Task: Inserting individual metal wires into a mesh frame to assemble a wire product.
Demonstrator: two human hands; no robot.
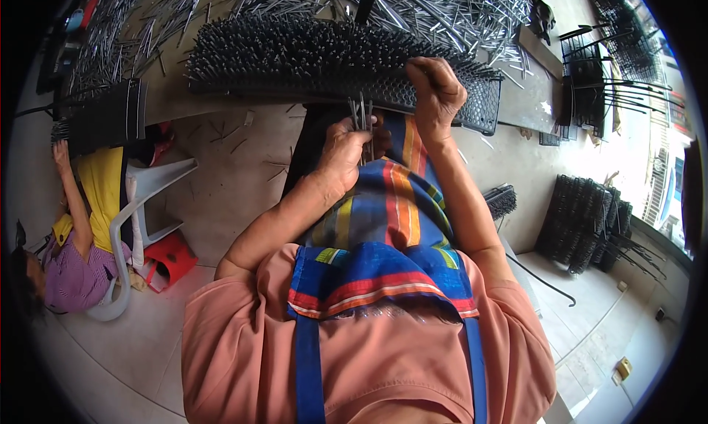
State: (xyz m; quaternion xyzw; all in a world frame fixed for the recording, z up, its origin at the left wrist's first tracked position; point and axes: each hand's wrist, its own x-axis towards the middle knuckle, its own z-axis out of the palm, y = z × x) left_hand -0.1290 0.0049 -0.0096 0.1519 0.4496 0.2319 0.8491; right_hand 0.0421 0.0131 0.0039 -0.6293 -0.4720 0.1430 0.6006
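Observation:
My left hand (pixel 345 150) is closed round a small bunch of thin grey rods (pixel 361 116), which stand up out of the fist in front of my striped apron (pixel 398 203). Above the near right part of a long black honeycomb panel (pixel 476 103), my right hand (pixel 439 91) is closed with its fingertips pinched. Whatever those fingertips hold is hidden or too small to make out. Dark rods (pixel 295 51) stand upright and crowded in the panel's holes across its left and middle. Open holes show at its right end and along the near edge.
Loose grey rods (pixel 435 15) lie in heaps over the table (pixel 166 70). On the left, another person (pixel 81 254) sits in a white chair (pixel 122 240) by a dark panel (pixel 110 118). Black racks (pixel 582 221) stand stacked on the floor at right, near a hooked black bar (pixel 546 284).

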